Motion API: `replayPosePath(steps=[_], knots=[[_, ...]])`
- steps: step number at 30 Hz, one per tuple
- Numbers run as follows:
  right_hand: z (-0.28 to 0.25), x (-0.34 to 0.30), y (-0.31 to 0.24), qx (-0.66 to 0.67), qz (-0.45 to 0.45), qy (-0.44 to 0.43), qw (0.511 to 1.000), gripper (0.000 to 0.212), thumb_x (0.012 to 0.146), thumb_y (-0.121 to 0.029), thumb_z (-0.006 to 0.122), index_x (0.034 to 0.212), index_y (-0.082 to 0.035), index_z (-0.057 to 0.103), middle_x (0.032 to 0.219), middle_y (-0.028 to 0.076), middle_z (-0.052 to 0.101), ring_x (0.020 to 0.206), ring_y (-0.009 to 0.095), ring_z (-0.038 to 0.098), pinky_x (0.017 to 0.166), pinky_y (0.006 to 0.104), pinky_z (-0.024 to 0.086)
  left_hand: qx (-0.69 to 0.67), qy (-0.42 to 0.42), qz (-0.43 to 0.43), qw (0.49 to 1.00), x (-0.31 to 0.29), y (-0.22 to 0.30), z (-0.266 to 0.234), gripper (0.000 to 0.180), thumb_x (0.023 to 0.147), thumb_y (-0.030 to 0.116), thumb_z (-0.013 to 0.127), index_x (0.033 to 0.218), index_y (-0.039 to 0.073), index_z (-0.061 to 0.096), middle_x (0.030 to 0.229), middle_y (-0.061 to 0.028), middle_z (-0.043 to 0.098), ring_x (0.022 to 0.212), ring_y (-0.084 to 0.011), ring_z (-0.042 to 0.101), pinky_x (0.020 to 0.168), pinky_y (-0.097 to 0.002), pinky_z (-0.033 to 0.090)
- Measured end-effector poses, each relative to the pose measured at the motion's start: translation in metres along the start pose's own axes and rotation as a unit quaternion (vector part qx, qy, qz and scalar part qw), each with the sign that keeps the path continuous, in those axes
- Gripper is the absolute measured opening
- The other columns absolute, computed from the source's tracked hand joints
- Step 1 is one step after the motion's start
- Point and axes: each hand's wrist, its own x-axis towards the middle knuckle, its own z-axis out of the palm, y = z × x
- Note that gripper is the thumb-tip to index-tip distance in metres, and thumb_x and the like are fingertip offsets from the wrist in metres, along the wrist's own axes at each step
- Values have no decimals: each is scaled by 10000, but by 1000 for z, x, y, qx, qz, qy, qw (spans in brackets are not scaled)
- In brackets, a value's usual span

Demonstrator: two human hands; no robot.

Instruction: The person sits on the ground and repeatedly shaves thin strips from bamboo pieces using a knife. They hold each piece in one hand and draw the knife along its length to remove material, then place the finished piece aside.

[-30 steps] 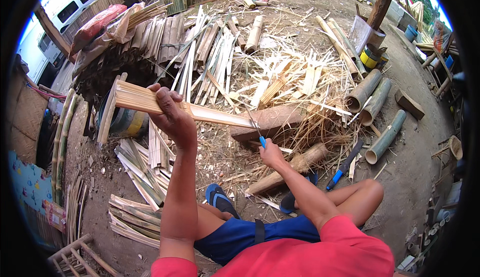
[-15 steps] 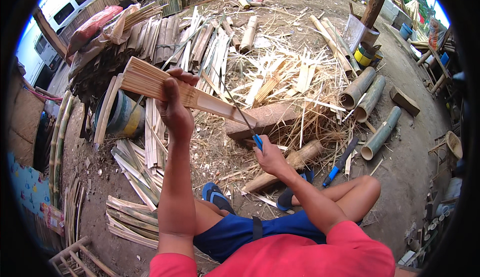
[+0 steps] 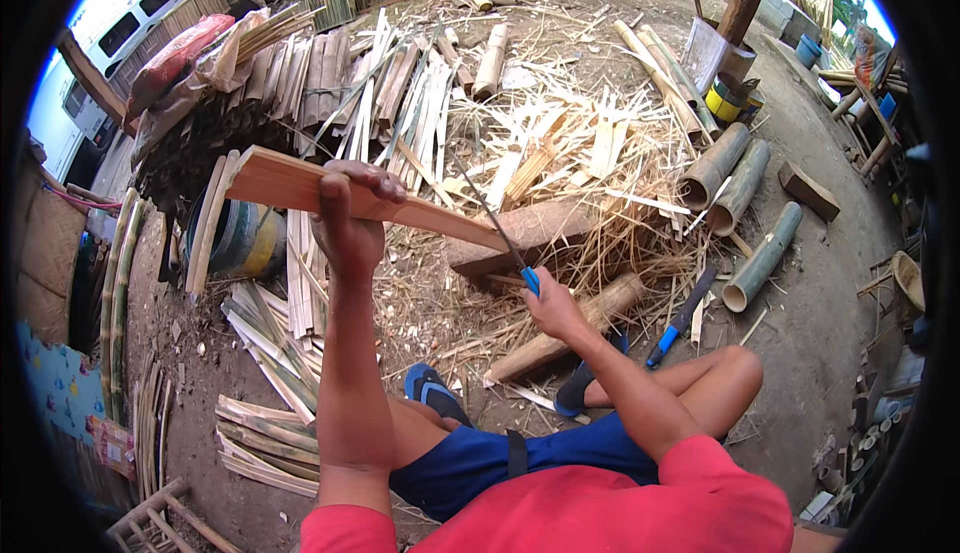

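My left hand (image 3: pixel 352 223) is raised, gripping a flat piece of split bamboo (image 3: pixel 280 181) across its width. The piece slants down to the right, and its far end lies over a wooden block (image 3: pixel 560 225). In my right hand (image 3: pixel 556 305) is a knife with a blue handle (image 3: pixel 531 281). Its long dark blade (image 3: pixel 492 217) points up and away, crossing the bamboo's tip; whether the edge touches it I cannot tell. Below the block, a round log (image 3: pixel 590 328) rests on the ground near my feet.
Another blue-handled blade (image 3: pixel 684 317) lies right of my knee. Bamboo tubes (image 3: pixel 762 258) lie at the right, beside a wooden wedge (image 3: pixel 808 191). Pale shavings (image 3: pixel 570 143) are heaped beyond the block. A bucket (image 3: pixel 250 238) and split strips (image 3: pixel 265 443) are at the left.
My left hand has rolled the bamboo, so a smooth broad side shows where ridged splits showed before. My right hand and the knife have shifted slightly right and down.
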Motion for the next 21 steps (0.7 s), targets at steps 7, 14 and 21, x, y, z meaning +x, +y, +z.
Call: replayPosePath(steps=[7, 14, 21], knots=[[32, -33, -10, 71, -144, 94, 983, 276, 946, -195, 596, 1144, -56, 464, 818, 293, 642, 813, 516, 625, 677, 577, 483, -49, -63, -16, 997, 3, -3, -9, 508, 988, 593, 478, 919, 94, 546, 763, -48, 551, 728, -202, 580, 786, -388, 471], [26, 3, 60, -36, 118, 17, 992, 279, 944, -225, 544, 1126, -20, 497, 955, 339, 649, 979, 514, 615, 826, 562, 483, 148, 92, 93, 980, -2, -3, 14, 442, 996, 379, 591, 1162, -23, 511, 819, -17, 489, 749, -106, 478, 740, -291, 427], [8, -47, -86, 37, -261, 57, 963, 353, 977, -149, 567, 1281, -37, 426, 865, 279, 644, 812, 496, 639, 663, 533, 505, 257, 158, 213, 929, -4, -22, 39, 312, 972, 247, 521, 1135, -11, 457, 1101, -141, 527, 1081, -248, 527, 1018, -411, 395]])
